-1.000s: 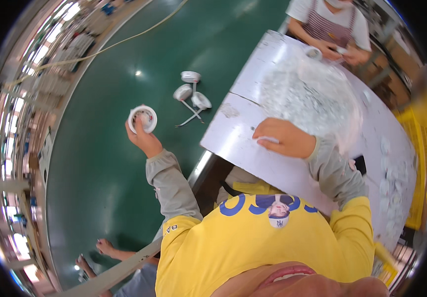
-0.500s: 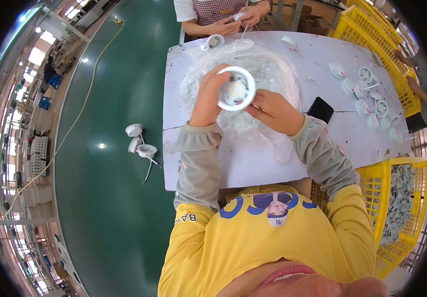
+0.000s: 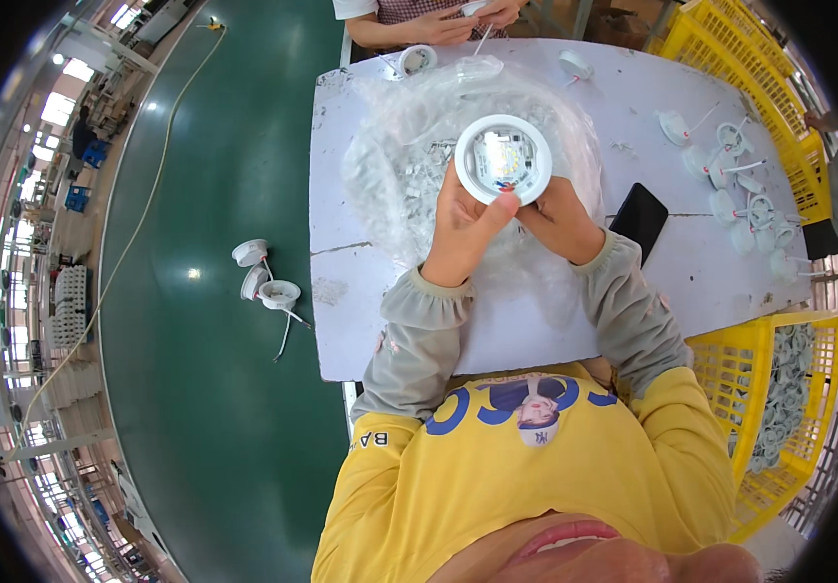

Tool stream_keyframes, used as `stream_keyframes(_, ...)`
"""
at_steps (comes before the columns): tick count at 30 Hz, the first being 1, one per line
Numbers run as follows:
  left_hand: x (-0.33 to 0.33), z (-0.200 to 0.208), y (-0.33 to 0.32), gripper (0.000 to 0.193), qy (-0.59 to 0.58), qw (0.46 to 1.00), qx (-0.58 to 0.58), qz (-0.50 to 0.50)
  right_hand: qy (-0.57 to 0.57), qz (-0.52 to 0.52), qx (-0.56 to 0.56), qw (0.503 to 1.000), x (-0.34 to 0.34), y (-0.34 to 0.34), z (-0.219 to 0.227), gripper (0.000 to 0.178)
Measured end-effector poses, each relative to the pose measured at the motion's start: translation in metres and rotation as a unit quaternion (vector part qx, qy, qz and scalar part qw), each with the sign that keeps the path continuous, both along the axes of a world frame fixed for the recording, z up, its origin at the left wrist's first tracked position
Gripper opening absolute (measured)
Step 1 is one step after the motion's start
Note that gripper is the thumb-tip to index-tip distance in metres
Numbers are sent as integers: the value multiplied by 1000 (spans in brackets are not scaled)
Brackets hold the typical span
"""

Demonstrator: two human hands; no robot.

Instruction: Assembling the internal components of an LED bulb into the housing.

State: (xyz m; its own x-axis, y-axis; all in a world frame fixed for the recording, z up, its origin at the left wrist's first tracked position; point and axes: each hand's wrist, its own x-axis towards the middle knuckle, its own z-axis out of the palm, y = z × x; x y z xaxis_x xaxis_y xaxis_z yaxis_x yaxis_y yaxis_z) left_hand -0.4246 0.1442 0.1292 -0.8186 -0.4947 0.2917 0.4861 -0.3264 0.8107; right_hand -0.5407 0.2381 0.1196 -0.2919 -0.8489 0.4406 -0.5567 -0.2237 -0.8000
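Observation:
A round white LED downlight (image 3: 503,155) is held up over the table, its open face with the circuit board and small LEDs turned toward me. My left hand (image 3: 470,225) grips it from the lower left, the thumb lying on the bottom of the rim beside a bit of red and blue wire. At the lower right my right hand (image 3: 563,222) is closed against the downlight's underside; its fingertips are hidden behind the rim. Beneath both hands spreads a clear plastic bag (image 3: 390,175) with many small pale parts inside.
A black phone (image 3: 639,216) lies right of my right forearm. Several white downlights with wires (image 3: 730,175) cover the table's right side. Yellow crates (image 3: 764,389) stand at right. Across the table a person's hands (image 3: 448,26) hold another light. Lights on the green floor (image 3: 279,293) lie left.
The downlight has moved right and now faces me more squarely. My left hand has gone from its left side to its lower edge, thumb on the rim. The whole view has shifted slightly.

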Motion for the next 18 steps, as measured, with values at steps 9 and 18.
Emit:
stream_keyframes(9,9,-10,2,57,-24,996,-82,16,-178,43,-115,976,-11,18,17,20)
stream_keyframes(18,1,-14,14,44,-27,997,-34,69,15,-23,-117,993,-8,25,18,21)
